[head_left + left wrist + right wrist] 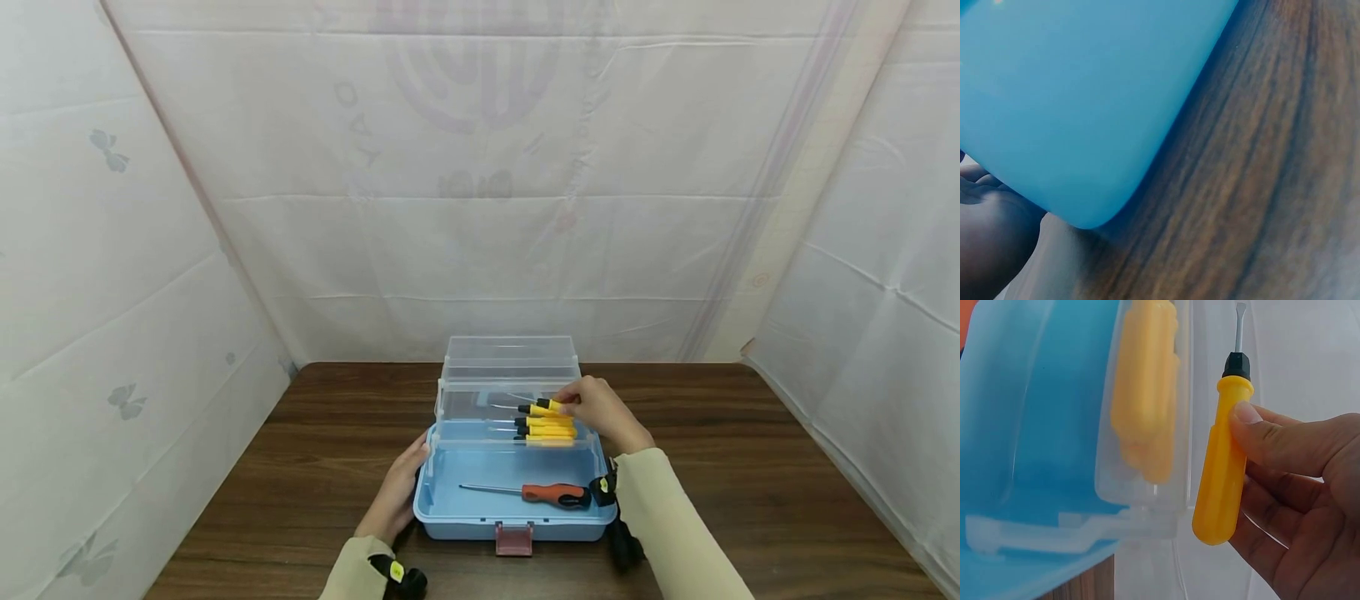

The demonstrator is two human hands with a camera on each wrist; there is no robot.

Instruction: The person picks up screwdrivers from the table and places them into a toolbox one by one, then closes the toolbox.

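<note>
A light blue toolbox [480,529] with a clear lid stands unlatched on the wooden table. Its raised clear tray [450,408] holds several yellow-handled screwdrivers [546,431]. Just above these, my right hand [602,408] pinches another yellow screwdriver [1222,469] between thumb and fingers. In the right wrist view its flat metal tip points up, past a black collar. My left hand [397,492] rests along the box's left side, its fingertips partly hidden. An orange and black screwdriver [555,494] lies in the bottom of the box, its shaft pointing left.
The clear lid [512,358] is tipped back behind the tray. A reddish latch [513,540] hangs at the box's front. Brown wooden table [300,500] surrounds the box. White sheets [480,208] hang behind and on both sides.
</note>
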